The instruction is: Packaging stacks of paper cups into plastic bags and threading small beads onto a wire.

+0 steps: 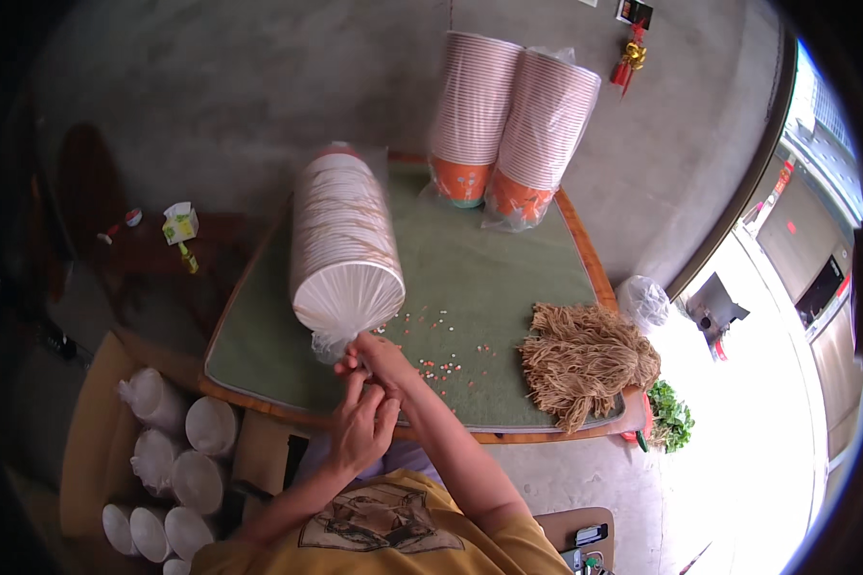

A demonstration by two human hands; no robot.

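Note:
A long stack of white paper tubs, nested and sleeved in a clear plastic bag, lies on its side on the green-topped table. Its near end faces me, with the plastic drawn together into a twisted neck. My right hand is closed around that gathered plastic at the table's near edge. Just below it, my left hand has its fingers curled up against the right one; what they pinch is hidden. A thick bundle of brown twine strands lies at the table's right corner.
Two bagged stacks of orange-and-white tubs stand at the table's far side. Small paper bits are scattered near my right forearm. A cardboard box holding several bagged white stacks is at lower left. A dark bench carries a tissue box.

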